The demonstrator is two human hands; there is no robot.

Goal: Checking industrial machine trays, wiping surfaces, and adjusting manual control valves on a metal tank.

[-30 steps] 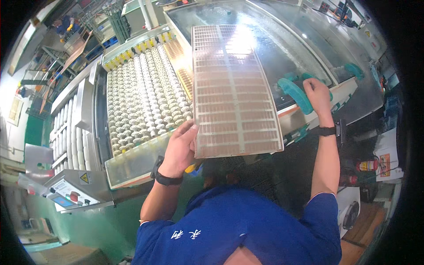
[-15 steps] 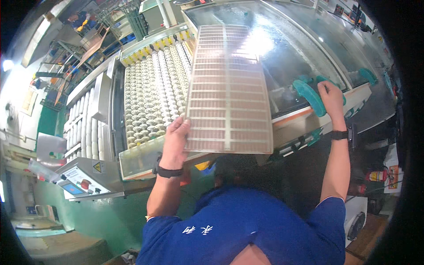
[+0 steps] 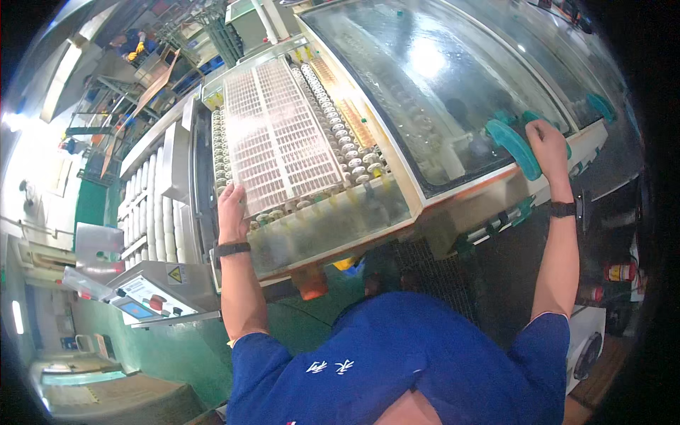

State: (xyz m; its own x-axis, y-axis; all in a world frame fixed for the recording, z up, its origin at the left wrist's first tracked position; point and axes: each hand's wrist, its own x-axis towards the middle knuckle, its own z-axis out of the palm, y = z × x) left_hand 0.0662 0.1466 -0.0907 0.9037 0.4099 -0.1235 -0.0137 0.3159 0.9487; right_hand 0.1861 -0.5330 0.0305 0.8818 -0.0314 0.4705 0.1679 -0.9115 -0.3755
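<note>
A large flat copper-coloured circuit panel [image 3: 276, 142], patterned in rows of small rectangles, lies slightly tilted over the white roller wheels of a conveyor bed. My left hand [image 3: 232, 211] grips its near left corner, thumb on top. At the right, my right hand [image 3: 548, 150] is closed around a green handle, mostly hidden by the fingers, on the edge of the glass cover. Just left of that hand stands a second curved green handle [image 3: 516, 149]. The transparent cover [image 3: 425, 92] is wet and reflects a bright lamp.
Uncovered roller wheels [image 3: 338, 131] show right of the panel. White rollers [image 3: 159, 205] and a control box [image 3: 152, 297] with a red button stand at the left. A person in yellow gloves [image 3: 136, 51] is far back left. A fire extinguisher [image 3: 620, 272] is at the far right.
The panel has moved left and away from me, from above the cover's edge down onto the roller bed. My left hand went with it. My right hand stays at the green handle.
</note>
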